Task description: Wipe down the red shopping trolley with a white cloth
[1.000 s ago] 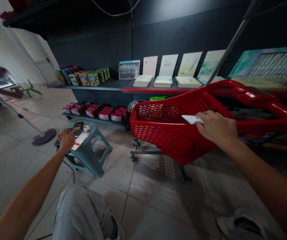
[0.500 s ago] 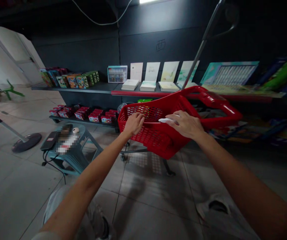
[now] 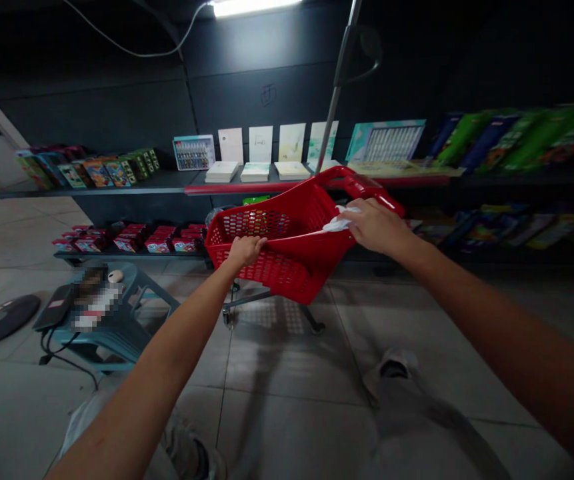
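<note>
A red shopping cart [image 3: 297, 250] with a perforated plastic basket stands in front of me, its handle to the right. My left hand [image 3: 247, 251] is closed over the near rim of the basket, towards its left end. In my right hand [image 3: 374, 225] is a crumpled white cloth [image 3: 341, 219], possibly a tissue. That hand presses the cloth on the near rim close to the handle; its fingertips are partly hidden by the cloth.
Behind the cart runs a dark shelf [image 3: 137, 192] with books [image 3: 258, 171], small boxes [image 3: 99, 173] and green packs [image 3: 517, 140]. Red packs [image 3: 161, 239] lie lower down. A blue-grey stool [image 3: 139, 277] holding a black device stands left. A metal pole [image 3: 337, 93] rises behind the cart.
My right hand has moved along the rim towards the handle with the white cloth. My left hand now grips the rim, where it was hovering near it. The view has swung right.
</note>
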Available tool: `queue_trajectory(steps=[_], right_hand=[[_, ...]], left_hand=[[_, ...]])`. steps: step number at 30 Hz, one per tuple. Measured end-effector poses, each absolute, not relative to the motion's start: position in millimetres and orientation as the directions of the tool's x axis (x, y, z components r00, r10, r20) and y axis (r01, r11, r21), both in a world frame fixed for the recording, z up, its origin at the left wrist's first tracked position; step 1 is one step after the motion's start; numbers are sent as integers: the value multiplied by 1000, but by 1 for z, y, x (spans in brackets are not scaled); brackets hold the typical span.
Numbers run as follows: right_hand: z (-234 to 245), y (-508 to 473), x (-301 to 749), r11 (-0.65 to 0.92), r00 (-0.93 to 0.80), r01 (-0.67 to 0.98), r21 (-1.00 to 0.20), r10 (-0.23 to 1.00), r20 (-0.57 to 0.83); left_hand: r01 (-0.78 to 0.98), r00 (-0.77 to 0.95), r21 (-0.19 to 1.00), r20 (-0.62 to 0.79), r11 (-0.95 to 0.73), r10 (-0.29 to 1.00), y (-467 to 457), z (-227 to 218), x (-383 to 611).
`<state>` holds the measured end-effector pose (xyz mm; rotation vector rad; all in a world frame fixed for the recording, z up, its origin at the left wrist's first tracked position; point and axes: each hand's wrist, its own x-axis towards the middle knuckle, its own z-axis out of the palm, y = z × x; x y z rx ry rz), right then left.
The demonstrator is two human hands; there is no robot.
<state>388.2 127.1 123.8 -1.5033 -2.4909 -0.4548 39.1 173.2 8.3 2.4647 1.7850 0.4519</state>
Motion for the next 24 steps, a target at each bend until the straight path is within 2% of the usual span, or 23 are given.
queue_trajectory(steps=[3, 6, 11, 14, 19, 24], right_hand=[[131, 138, 405, 367, -398, 917, 156, 858, 325], [133, 154, 402, 304, -330, 942, 140, 914, 234], [130, 180, 388, 165, -172, 984, 63, 976, 135], [126, 195, 388, 138, -137, 990, 4, 983, 121], [115, 228, 383, 158, -142, 983, -98, 979, 147], [104, 261, 368, 192, -130, 957, -216, 954, 271]], left_hand=[[918, 292, 227, 171, -326, 941, 172, 11, 41], [923, 283, 231, 132, -308, 950, 172, 20, 41], [945, 236, 254, -91, -206, 968, 177, 36, 46], [950, 252, 219, -116, -223, 961, 179, 37, 48], [945, 278, 209, -115, -251, 954, 175, 35, 48], [937, 301, 219, -112, -272, 947, 169, 37, 45]])
